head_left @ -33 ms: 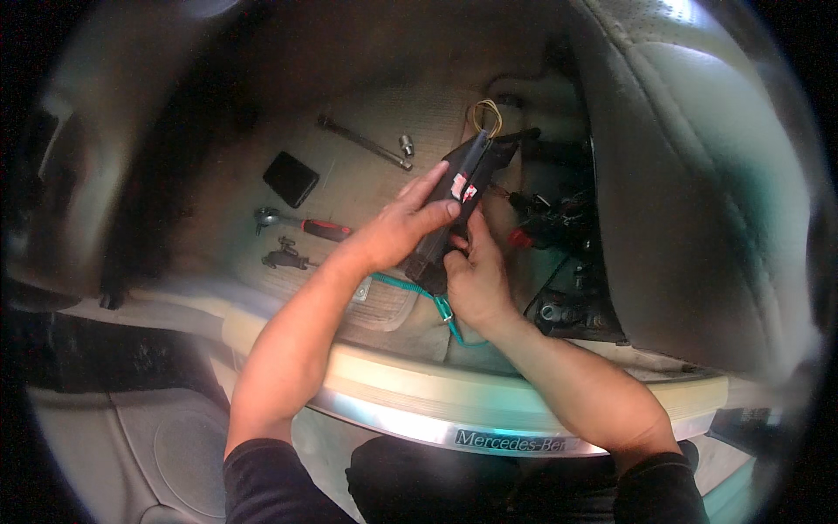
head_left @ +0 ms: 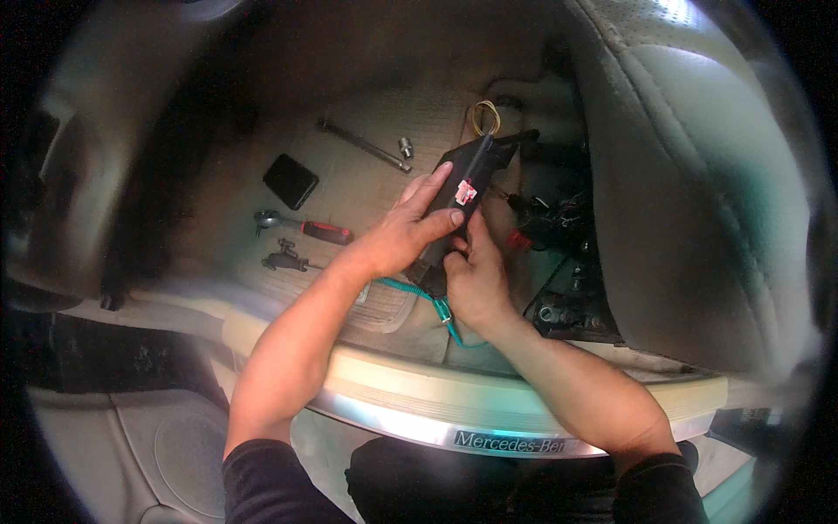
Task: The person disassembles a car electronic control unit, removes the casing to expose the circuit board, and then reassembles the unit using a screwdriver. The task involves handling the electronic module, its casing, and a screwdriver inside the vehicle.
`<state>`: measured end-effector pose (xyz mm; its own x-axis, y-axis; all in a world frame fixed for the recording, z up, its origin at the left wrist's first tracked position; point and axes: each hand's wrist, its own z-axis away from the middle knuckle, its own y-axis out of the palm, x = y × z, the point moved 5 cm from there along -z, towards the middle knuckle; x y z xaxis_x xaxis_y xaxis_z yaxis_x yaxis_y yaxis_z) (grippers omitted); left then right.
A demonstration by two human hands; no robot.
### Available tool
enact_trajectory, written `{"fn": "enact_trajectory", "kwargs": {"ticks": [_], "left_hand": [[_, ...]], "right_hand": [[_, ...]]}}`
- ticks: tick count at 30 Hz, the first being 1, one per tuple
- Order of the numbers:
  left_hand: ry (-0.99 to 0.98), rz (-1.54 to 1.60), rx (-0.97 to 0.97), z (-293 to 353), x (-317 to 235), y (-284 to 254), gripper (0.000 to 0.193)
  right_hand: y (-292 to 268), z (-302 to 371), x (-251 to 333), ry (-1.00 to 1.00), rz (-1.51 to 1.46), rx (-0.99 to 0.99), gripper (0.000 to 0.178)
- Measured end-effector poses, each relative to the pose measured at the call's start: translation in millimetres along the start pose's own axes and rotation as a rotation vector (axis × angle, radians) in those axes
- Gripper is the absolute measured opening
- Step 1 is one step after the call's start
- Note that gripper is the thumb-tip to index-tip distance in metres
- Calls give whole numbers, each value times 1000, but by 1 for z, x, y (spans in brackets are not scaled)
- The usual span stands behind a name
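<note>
A long black plastic housing (head_left: 453, 220) with a red-and-white sticker lies slanted between my hands over the car floor. My left hand (head_left: 406, 229) grips it from the left, fingers along its edge and thumb across its upper face. My right hand (head_left: 477, 278) closes on its lower right side, with some fingertips hidden beneath it. Just past the far end of the housing is a loop of thin yellow wire (head_left: 485, 117). Beside my right wrist runs a teal coiled cord (head_left: 447, 320), part of it passing behind the housing.
On the ribbed mat lie a long extension bar (head_left: 365, 145), a socket (head_left: 405, 148), a black phone-like slab (head_left: 291, 182), a red-and-black ratchet (head_left: 325, 231) and a small dark tool (head_left: 286, 256). A seat (head_left: 698, 201) with exposed wiring (head_left: 559, 210) stands right; the door sill (head_left: 393, 375) crosses nearer.
The housing has turned slightly in my hands, and its sticker sits a little lower and shows more fully. My arms have barely moved.
</note>
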<state>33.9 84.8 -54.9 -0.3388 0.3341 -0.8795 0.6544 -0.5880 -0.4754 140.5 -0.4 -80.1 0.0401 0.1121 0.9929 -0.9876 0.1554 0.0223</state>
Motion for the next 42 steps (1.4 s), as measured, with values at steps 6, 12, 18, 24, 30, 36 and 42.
{"fn": "enact_trajectory", "kwargs": {"ticks": [6, 12, 18, 24, 30, 36, 42], "left_hand": [[0, -44, 16, 0, -7, 3, 75], [-143, 212, -166, -6, 2, -23, 74], [-485, 670, -15, 0, 32, -25, 78], [-403, 257, -214, 12, 22, -45, 55], [-409, 240, -70, 10, 21, -36, 42], [-257, 448, -56, -7, 43, -26, 51], [-278, 625, -140, -25, 26, -24, 51]], "right_hand": [[-4, 5, 10, 29, 69, -38, 80], [-1, 1, 7, -135, -146, -34, 83], [3, 0, 3, -99, -380, 28, 81], [-5, -7, -17, 204, -468, -37, 46], [-22, -9, -24, -13, -276, -325, 51], [-24, -10, -4, -61, -221, -378, 52], [-25, -15, 2, -80, -147, -438, 53]]}}
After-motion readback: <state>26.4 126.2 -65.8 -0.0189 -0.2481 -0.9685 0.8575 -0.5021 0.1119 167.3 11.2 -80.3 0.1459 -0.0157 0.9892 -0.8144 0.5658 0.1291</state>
